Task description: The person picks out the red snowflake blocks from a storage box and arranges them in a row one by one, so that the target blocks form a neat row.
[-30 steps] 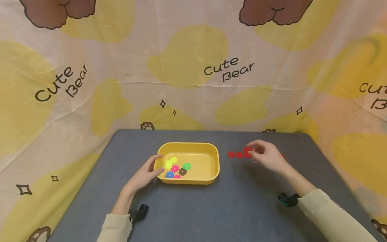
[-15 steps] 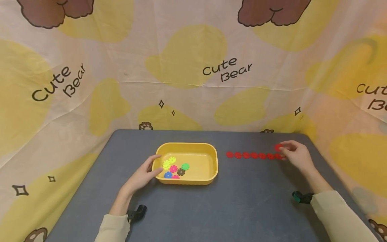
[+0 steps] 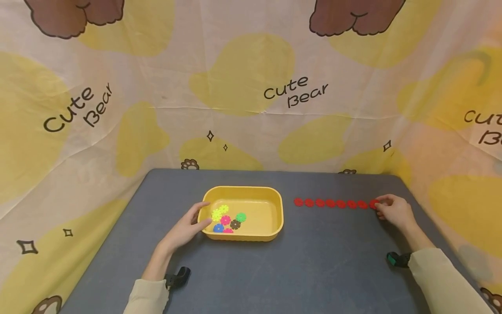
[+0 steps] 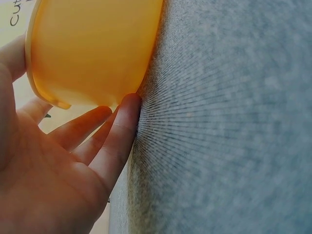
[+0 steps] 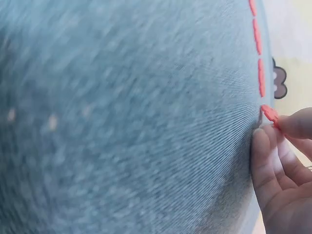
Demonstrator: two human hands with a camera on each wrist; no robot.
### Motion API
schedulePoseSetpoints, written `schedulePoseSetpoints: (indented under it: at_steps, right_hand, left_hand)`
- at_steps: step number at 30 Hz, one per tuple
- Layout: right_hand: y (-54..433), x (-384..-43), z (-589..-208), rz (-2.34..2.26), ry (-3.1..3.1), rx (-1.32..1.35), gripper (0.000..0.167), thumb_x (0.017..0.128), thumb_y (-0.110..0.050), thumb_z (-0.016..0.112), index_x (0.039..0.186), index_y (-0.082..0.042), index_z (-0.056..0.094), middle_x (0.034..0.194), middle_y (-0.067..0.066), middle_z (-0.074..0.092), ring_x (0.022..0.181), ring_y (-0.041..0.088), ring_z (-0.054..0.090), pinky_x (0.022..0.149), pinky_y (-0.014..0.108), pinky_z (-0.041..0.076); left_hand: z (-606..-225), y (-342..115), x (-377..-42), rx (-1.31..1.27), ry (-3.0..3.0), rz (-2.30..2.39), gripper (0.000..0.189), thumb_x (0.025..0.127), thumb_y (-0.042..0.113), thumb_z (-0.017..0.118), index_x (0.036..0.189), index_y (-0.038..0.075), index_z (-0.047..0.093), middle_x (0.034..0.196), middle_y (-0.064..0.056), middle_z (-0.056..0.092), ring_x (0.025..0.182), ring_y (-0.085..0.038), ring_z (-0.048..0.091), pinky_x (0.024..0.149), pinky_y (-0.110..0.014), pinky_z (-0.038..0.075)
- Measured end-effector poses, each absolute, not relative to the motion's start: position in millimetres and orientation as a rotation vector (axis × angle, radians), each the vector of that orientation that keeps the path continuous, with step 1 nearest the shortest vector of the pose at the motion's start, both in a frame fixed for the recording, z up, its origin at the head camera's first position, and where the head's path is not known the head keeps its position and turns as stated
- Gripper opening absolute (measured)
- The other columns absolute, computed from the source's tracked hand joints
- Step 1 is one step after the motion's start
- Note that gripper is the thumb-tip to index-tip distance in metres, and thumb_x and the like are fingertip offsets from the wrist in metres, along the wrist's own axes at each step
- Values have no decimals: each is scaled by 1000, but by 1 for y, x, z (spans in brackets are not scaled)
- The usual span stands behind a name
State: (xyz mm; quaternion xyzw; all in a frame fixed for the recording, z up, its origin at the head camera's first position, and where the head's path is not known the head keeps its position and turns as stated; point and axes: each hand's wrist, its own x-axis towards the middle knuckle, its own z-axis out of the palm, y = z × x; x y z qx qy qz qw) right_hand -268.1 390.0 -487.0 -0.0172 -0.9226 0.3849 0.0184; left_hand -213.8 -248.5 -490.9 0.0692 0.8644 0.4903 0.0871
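Note:
In the head view my left hand point(image 3: 191, 223) holds the left end of a yellow plastic tub point(image 3: 279, 218), thumb and index finger over its rim. The left wrist view shows the other fingers against the tub's outer wall point(image 4: 92, 53). My right hand point(image 3: 396, 212) pinches a red notched plastic disc point(image 5: 269, 114) between thumb and fingers. That disc is tilted, one edge down near the table, at the right end of a row of several red discs point(image 3: 330, 203) lying flat. Its contact with the neighbouring disc is too small to tell.
Inside the tub lie several notched discs: yellow point(image 3: 216, 214), pink point(image 3: 225, 220), green point(image 3: 241, 217), brown point(image 3: 235, 224) and blue point(image 3: 218, 228). The dark grey table point(image 3: 251, 270) meets a printed cloth point(image 3: 235, 87) at its back and sides.
My right hand has moved right along the red row with its disc, then down to the row's right end. The left hand and the tub have stayed in place.

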Motion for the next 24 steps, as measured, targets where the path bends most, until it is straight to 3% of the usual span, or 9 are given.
schedulePoseSetpoints:
  at_steps: [15,24]
  right_hand:
    - [369,-264,-472,1029,-2917,24,34,102,-17,58,121,11,60,97,26,68,68,23,71,58,32,57]
    - [327,-252,-451,1037,-2856,183,30,103,-22,61,120,3,67,99,20,72,76,27,69,60,32,53]
  left_hand:
    - [-487,-255,-214,198,2620,1453,65,98,36,69,153,18,40,162,-17,30,147,-45,30,113,-62,32]
    - [-476,-260,-216,221,2780,1366,64,99,38,67,153,14,41,154,-16,44,131,-41,52,97,-56,51]
